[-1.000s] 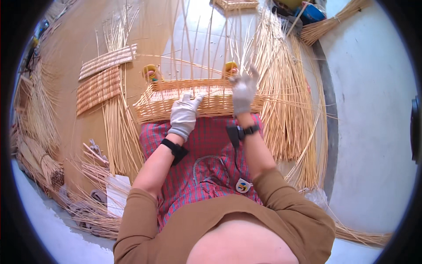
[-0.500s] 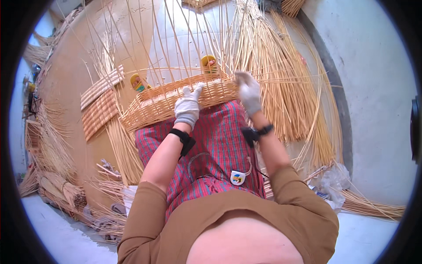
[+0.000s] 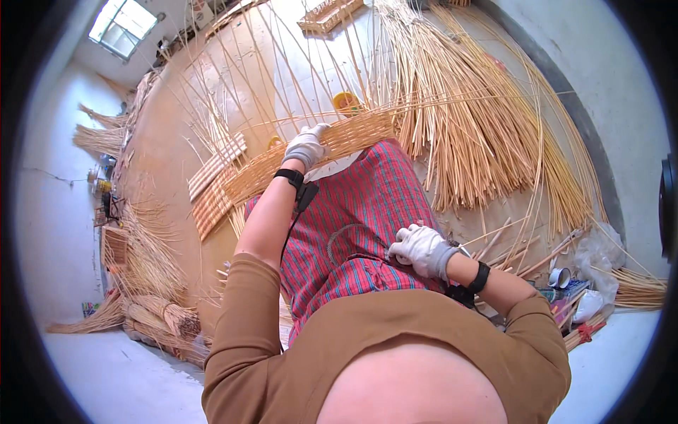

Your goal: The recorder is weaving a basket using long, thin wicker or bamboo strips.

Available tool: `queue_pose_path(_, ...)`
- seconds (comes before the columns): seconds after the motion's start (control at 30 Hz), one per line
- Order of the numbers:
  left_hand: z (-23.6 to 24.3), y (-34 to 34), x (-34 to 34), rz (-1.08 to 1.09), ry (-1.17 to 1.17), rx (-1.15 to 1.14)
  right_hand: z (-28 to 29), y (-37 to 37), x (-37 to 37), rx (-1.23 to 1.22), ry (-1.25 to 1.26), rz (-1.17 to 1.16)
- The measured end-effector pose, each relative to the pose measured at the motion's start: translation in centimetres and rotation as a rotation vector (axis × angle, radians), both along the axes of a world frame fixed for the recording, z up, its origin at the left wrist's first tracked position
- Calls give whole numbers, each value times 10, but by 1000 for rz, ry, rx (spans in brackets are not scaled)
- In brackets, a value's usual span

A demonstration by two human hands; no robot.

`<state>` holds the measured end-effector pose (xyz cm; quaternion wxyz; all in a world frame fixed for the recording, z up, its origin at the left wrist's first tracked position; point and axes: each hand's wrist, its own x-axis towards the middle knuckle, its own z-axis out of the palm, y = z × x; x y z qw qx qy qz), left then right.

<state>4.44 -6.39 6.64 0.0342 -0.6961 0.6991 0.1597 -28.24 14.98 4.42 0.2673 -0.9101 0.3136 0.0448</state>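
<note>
A long woven wicker basket (image 3: 357, 134) rests at the far end of my lap, its outer wall facing me, with tall unwoven stakes rising beyond it. My left hand (image 3: 307, 146), in a white glove, closes over the basket's upper edge near its middle. My right hand (image 3: 421, 250), gloved too, is over the right side of the red checked cloth (image 3: 353, 226) on my lap, apart from the basket. Its fingers are curled, and what they hold, if anything, is hidden. A small pointed metallic piece (image 3: 463, 250) shows beside the right wrist.
A large bundle of wicker rods (image 3: 466, 134) spreads on the floor at right. Woven panels (image 3: 215, 169) lie at left. A small wicker tray (image 3: 329, 17) is at the far side. A plastic bag (image 3: 599, 254) and a white cup (image 3: 559, 278) are at lower right.
My right hand has left the basket's right end and come back toward my lap. The basket has tipped, hiding its inside. My left hand has closed over its edge. The view has shifted.
</note>
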Motion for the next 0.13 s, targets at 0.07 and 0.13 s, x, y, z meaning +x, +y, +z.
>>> queue_pose_path(0.07,5,5,-1,24,-17,12,2,-5,-1,94,-42,-47)
queue_pose_path(0.13,7,12,-5,71,-24,37,13,-8,-8,163,-240,-209)
